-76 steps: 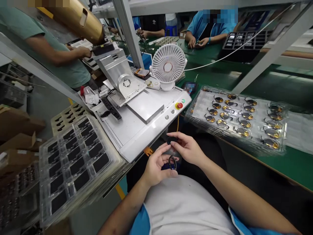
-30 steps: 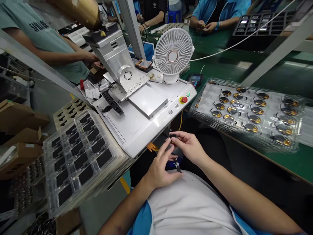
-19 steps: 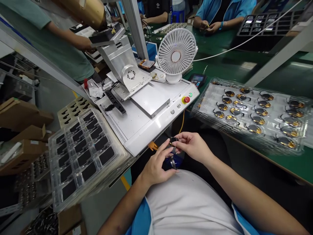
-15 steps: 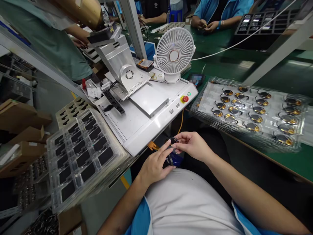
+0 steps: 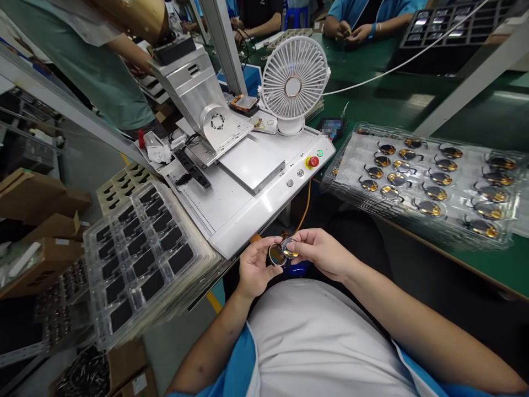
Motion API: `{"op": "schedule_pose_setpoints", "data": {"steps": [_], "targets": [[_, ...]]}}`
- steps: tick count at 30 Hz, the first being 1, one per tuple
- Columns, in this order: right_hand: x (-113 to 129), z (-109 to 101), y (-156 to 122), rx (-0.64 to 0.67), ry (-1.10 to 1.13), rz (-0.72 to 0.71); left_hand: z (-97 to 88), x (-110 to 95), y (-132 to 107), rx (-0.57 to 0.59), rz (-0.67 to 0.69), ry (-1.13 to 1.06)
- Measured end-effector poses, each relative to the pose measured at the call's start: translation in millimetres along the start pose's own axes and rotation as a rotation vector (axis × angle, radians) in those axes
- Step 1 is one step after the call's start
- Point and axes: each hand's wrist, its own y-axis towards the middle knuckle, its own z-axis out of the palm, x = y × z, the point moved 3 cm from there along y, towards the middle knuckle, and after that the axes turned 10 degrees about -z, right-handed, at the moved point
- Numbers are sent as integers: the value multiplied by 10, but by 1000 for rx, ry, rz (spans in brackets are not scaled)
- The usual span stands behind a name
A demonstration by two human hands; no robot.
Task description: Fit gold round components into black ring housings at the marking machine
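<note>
My left hand (image 5: pixel 254 270) and my right hand (image 5: pixel 320 255) meet in front of my white shirt, just below the edge of a white machine base (image 5: pixel 243 187). My left fingers are curled round a small round ring part with a shiny face (image 5: pixel 276 254). My right fingertips pinch a small round gold-tinted disc (image 5: pixel 290 249) pressed against that ring. A blue object sits just beneath the two hands, mostly hidden.
A clear tray of gold round parts (image 5: pixel 425 182) lies on the green bench at right. Stacked clear trays of black rectangular pieces (image 5: pixel 140 259) sit at left. A white desk fan (image 5: pixel 294 88), a red stop button (image 5: pixel 313 161) and other people at work lie beyond. Cardboard boxes (image 5: pixel 37 220) stand far left.
My hands have turned the ring part so that its shiny face points up, and the disc in my right fingers has come against it. The camera view tilted slightly.
</note>
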Motion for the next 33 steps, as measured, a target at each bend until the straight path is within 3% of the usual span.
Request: {"op": "schedule_pose_setpoints", "data": {"steps": [4, 9, 16, 33], "targets": [[-25, 163, -59, -36, 74, -23, 18, 46, -6, -1, -24, -70], [-8, 236, -96, -77, -71, -173, -27, 69, -53, -17, -21, -28], [31, 299, -113, -74, -167, -234, -56, 101, -70, -50, 5, -6], [-28, 333, -93, -64, -83, -182, -93, 183, -110, -202, -46, 9]]}}
